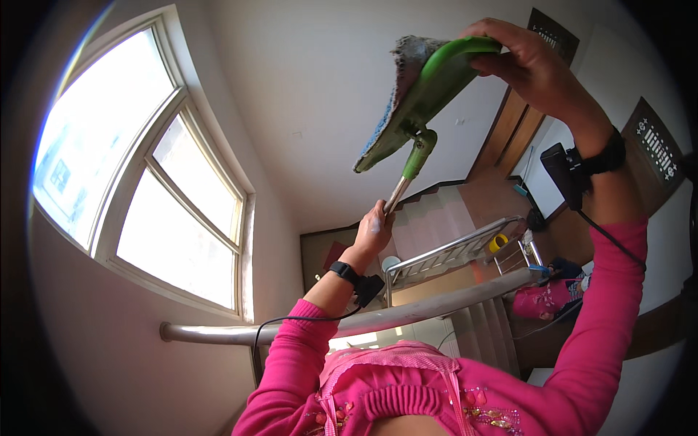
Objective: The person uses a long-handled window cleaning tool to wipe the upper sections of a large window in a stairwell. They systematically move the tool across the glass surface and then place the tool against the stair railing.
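A flat mop with a green plastic head plate (450, 84) is raised in front of me, its head tilted. My right hand (526, 65) grips the upper end of the plate, with the fingers over its edge. A worn grey and blue cloth pad (406, 68) covers the side facing left, towards the wall and window. Below the green swivel joint (421, 152), my left hand (374, 229) is closed around the metal pole (398, 192). The rest of the pole beneath that fist is hidden.
A bright window (180, 240) is in the left wall. A thick metal handrail (425, 317) crosses below my arms. Stairs (436, 215) and a lower railing (452, 248) lie beyond, with a yellow container (498, 243). Another person (545, 297) is at the lower right.
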`<state>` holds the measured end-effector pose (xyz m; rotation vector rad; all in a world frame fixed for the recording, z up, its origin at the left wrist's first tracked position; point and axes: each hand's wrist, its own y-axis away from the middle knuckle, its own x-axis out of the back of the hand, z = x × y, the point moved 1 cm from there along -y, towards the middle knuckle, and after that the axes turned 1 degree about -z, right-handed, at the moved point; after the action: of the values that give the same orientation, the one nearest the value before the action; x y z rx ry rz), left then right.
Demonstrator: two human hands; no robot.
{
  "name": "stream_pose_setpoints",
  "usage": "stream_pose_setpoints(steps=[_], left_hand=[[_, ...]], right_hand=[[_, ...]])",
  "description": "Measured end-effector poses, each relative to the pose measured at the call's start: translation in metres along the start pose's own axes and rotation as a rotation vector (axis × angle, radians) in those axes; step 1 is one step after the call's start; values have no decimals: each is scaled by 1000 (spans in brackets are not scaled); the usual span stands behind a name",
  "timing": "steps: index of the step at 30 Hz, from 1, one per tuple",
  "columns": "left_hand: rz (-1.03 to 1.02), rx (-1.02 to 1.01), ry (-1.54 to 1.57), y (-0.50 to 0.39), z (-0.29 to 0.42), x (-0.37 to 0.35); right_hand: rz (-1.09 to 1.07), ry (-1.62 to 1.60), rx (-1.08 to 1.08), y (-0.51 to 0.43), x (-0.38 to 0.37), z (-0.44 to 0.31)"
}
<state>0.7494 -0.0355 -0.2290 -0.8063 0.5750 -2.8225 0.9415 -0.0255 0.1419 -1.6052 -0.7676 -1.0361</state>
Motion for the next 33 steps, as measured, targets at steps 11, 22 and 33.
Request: stream_pose_setpoints(steps=[11,22,33], left_hand=[[10,-108,175,-78,97,4],[-63,-275,658,-115,191,109],[62,-197,791,-95,196,193]], right_hand=[[261,238,-365,116,-41,5],[113,176,-622,209,-246,73],[298,-237,-576,281,-240,119]])
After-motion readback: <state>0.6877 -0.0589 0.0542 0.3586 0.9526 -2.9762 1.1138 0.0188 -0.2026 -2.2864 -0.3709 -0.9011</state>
